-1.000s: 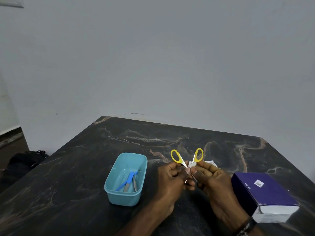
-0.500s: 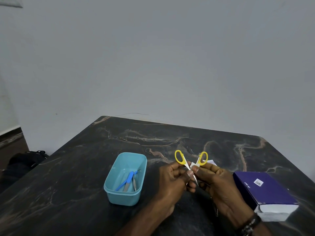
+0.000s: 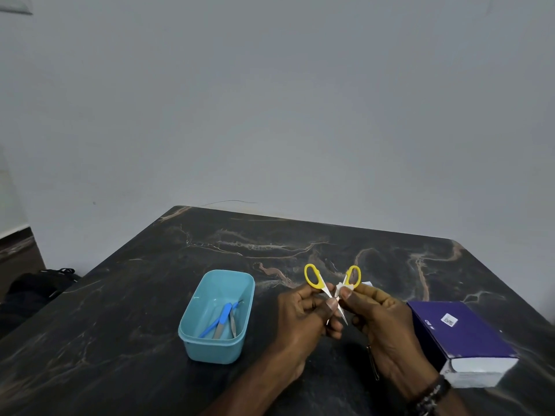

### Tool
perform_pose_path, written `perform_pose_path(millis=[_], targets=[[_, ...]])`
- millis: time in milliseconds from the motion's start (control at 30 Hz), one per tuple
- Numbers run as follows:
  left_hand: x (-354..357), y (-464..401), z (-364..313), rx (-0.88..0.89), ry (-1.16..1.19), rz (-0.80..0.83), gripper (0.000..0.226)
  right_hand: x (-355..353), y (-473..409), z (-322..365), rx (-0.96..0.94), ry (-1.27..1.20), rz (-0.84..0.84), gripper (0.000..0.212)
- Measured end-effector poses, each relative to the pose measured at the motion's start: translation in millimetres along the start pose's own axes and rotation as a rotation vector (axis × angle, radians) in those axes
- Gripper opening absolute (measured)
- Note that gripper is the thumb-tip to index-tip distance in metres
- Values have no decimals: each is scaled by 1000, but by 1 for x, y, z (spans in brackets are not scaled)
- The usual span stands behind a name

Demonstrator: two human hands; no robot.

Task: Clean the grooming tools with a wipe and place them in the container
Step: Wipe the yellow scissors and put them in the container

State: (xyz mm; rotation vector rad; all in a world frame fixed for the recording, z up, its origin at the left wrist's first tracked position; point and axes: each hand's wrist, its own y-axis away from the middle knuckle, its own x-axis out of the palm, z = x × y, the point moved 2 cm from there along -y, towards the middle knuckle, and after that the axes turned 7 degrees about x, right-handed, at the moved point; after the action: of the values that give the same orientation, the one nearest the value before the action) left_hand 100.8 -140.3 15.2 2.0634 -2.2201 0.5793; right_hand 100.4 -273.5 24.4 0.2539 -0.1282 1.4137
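Head view looks down on a dark marbled tabletop (image 3: 150, 295) set against a plain grey wall, with the work gathered toward its near middle. A purple box (image 3: 459, 334) lies at the near right, well apart from the teal container (image 3: 192, 334), which sits left of the hands. Inside the container a few slim tools (image 3: 223, 321) already lie slanted together, one blue-handled and the others metal; I judge these to be the pieces cleaned and put away, so part of the job looks done. Between box and container, both hands are raised just above the tabletop. The left hand (image 3: 303, 322) has its fingers closed on one side of the yellow-handled scissors (image 3: 332, 283), near the left loop, and the right hand (image 3: 387, 319) has its fingers pinched on a small white wipe (image 3: 340, 288) pressed against the scissors near the pivot, by the right loop. The handles are spread apart and point away; the blades cross and point back toward the person. Wiping of the scissors appears to be under way, and placing them in the container remains. A thin metal piece (image 3: 373, 363) lies on the tabletop beside the right wrist; what it is I cannot tell.
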Motion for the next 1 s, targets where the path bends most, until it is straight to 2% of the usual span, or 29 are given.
perform_pose_path(millis=[233, 400, 667, 867, 1000], targets=[[-4, 0, -2, 3, 28, -6, 13, 4, 0, -5, 8, 9, -1, 43], [1, 0, -1, 11, 16, 16, 12, -6, -3, -1, -48, -111, -93, 32], [-2, -1, -1, 11, -18, 21, 14, 1, 2, 2, 26, -46, 17, 30], [1, -1, -2, 3, -8, 42, 18, -5, 0, 4, 15, -137, -70, 21], [-1, 0, -3, 5, -2, 50, 18, -10, -3, 5, 34, -205, -111, 31]])
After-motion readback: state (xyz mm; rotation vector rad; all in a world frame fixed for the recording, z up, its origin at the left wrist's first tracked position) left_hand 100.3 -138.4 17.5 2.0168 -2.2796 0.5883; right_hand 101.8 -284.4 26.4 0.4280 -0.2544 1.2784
